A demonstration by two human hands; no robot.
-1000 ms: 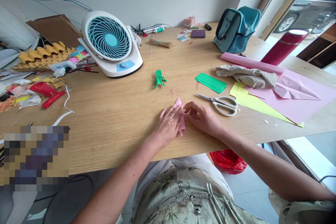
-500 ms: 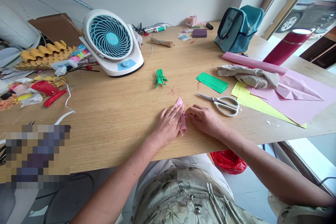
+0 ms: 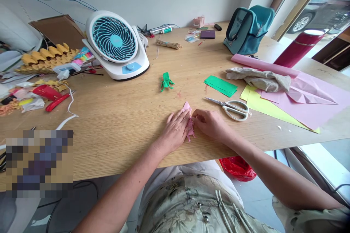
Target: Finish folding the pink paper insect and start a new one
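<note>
A small folded pink paper figure (image 3: pixel 190 131) lies on the wooden table (image 3: pixel 115 131) near its front edge. My left hand (image 3: pixel 176 131) rests flat over the figure's left side, fingers stretched out, with a pink tip showing beyond the fingertips. Bent and pressed together, the fingers of my right hand (image 3: pixel 209 123) pinch the figure's right edge; the exact part pinched is too small to make out. Farther back stands a green folded paper figure (image 3: pixel 166 81) with thin legs.
Right of my hands lie scissors (image 3: pixel 235 110), green paper (image 3: pixel 221 86), yellow paper (image 3: pixel 276 111), pink sheets (image 3: pixel 322 113) and a grey cloth (image 3: pixel 262 79). A fan (image 3: pixel 117 43), teal bag (image 3: pixel 246 31) and red bottle (image 3: pixel 300 48) stand farther back.
My right hand has shifted slightly left, closer to my left hand, at the pink figure's edge. My left hand has stayed in place.
</note>
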